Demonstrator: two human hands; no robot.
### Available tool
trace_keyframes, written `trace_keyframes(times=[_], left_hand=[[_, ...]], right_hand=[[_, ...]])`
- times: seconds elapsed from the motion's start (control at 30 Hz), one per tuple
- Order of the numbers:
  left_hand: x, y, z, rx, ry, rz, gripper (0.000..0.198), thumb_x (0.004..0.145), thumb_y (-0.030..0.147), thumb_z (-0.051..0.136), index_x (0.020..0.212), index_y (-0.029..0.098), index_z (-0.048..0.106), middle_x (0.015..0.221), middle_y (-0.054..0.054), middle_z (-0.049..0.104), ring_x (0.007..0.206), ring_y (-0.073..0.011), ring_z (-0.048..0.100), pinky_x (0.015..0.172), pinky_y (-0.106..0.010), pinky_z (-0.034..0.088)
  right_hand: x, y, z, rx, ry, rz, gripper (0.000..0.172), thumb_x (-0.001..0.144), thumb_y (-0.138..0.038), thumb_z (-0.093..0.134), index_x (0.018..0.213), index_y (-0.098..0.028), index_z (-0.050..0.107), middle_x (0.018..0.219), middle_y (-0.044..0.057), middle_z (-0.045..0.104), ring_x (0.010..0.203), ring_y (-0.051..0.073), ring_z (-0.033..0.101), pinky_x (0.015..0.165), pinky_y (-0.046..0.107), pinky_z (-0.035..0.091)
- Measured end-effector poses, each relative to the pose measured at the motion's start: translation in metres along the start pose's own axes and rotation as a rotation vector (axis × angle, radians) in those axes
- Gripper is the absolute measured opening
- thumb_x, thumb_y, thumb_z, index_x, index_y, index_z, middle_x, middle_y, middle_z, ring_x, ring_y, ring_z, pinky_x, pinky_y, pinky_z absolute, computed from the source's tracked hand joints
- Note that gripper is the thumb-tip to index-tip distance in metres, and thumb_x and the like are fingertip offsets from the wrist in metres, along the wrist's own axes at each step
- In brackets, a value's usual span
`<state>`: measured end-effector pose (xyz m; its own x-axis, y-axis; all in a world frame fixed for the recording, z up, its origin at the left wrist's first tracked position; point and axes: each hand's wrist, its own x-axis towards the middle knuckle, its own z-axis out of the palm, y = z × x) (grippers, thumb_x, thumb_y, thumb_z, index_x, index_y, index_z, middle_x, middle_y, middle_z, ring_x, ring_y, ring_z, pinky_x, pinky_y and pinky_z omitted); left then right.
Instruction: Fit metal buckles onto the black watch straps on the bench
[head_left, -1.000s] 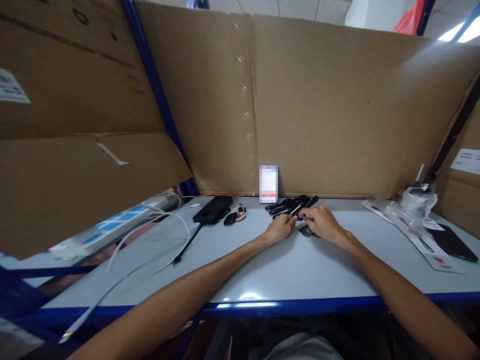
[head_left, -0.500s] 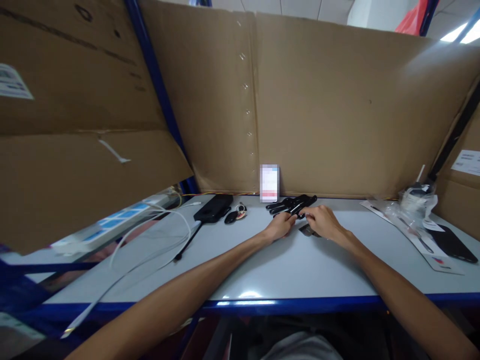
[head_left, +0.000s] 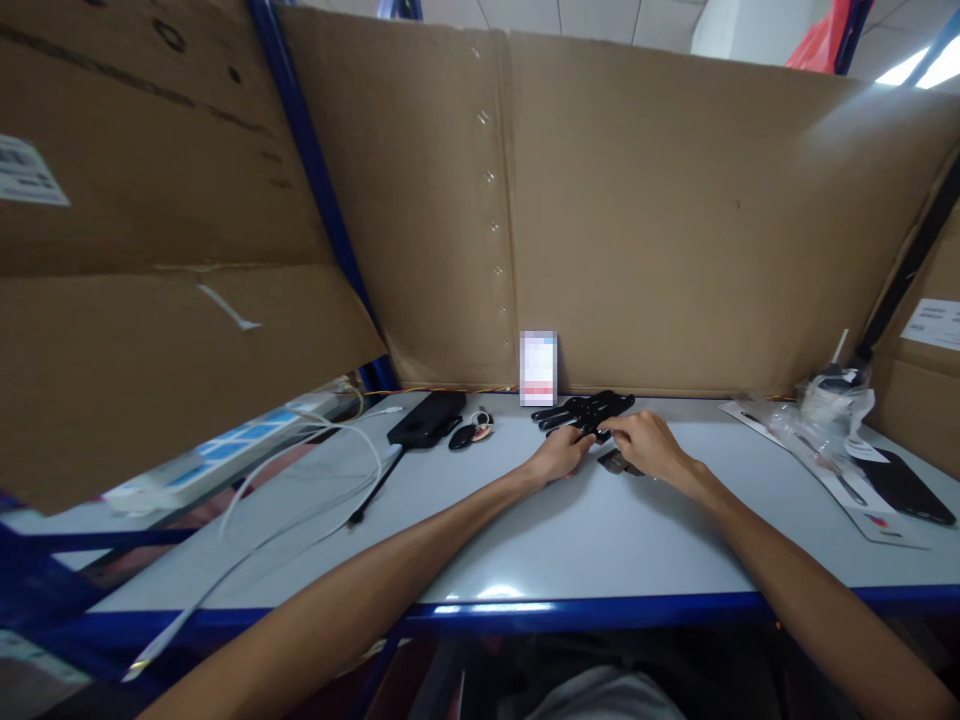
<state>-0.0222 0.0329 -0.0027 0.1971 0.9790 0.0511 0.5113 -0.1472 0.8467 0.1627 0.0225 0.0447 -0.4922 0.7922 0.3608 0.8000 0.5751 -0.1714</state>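
My left hand [head_left: 557, 455] is closed, pinching a small dark item [head_left: 590, 436] whose kind I cannot make out. Close beside it, my right hand [head_left: 643, 442] bends its fingers onto the same item from the right. Just behind both hands lies a pile of glossy black, long-handled pieces [head_left: 592, 408], spread like a fan on the white tabletop [head_left: 540, 545]. Partly beneath my right hand rests a flat dark grey piece [head_left: 616, 461]. My fingers cover much of what they grip.
A lit phone [head_left: 538, 368] leans on the cardboard wall [head_left: 637, 230]. To the left are a black box-shaped device [head_left: 429, 418], a key fob [head_left: 463, 437], white cables [head_left: 247, 545] and a power strip [head_left: 225, 455]. Clear packaging [head_left: 817, 445] and a black phone-like slab [head_left: 907, 487] lie right.
Both hands stay in nearly the same place, with only slight finger movement at the small dark item. The view has shifted slightly; the pile looks unchanged.
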Motion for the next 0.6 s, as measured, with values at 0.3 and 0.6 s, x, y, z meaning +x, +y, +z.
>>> trace_keyframes(times=[0.3,0.6], left_hand=[[0.0029,-0.0016,0.0006,0.117,0.005,-0.002,0.036,0.091,0.042,0.045,0.062,0.020,0.047,0.038,0.005,0.042,0.038,-0.0112,0.038,0.047,-0.025,0.026],[0.0051,-0.0038,0.0004,0.130,-0.020,0.008,0.036,0.091,0.043,0.044,0.065,0.019,0.051,0.039,0.005,0.041,0.039,-0.0123,0.039,0.048,-0.025,0.027]], right_hand=[[0.0006,0.0046,-0.0002,-0.092,-0.024,-0.018,0.037,0.088,-0.014,0.047,0.101,-0.027,0.079,0.097,0.003,0.078,0.091,0.019,0.071,0.079,0.026,0.046],[-0.0005,0.0043,-0.0020,-0.041,-0.004,-0.022,0.040,0.089,-0.014,0.046,0.111,-0.029,0.076,0.103,0.002,0.077,0.092,0.018,0.071,0.078,0.025,0.047]])
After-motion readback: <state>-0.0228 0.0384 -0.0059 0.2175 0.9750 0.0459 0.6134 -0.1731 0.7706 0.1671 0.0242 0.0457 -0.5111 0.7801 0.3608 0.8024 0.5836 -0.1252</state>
